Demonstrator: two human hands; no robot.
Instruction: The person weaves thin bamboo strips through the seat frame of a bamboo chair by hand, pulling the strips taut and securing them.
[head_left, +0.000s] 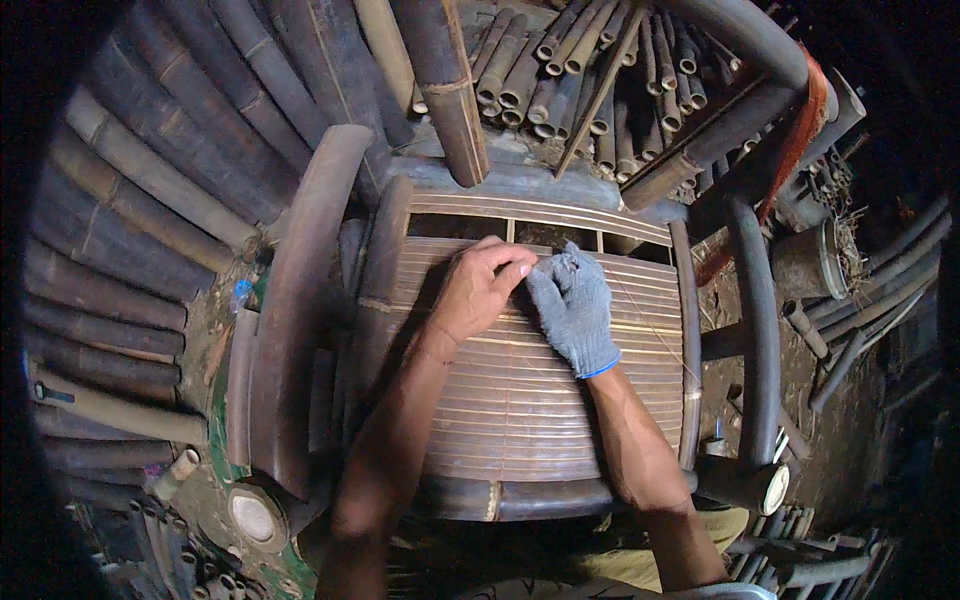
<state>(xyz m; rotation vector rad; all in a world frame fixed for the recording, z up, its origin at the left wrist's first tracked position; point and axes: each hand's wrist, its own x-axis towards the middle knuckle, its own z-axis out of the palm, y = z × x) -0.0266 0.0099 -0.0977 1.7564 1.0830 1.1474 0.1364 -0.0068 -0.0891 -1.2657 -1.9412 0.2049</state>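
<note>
My bare left hand point(482, 285) is closed, thumb and forefinger pressed together at the far part of a slatted bamboo seat point(510, 400). Whatever is in the pinch is too small to make out. Right beside it, my right hand point(575, 308) wears a grey knitted glove with a blue cuff, its fingers curled in toward the left fingertips. What they grip is hidden. A thin cord point(655, 328) lies slantwise over the slats to the right of the glove. Just beyond both hands, a gap in the seat shows short cross-pieces point(511, 229).
A thick curved bamboo armrest point(305, 310) rises at left, another point(755, 340) at right. Dark bamboo poles point(150, 220) line the left. Cut tubes point(560, 70) are stacked at the back. An orange strap point(800, 130) hangs at upper right, near a bucket point(810, 262).
</note>
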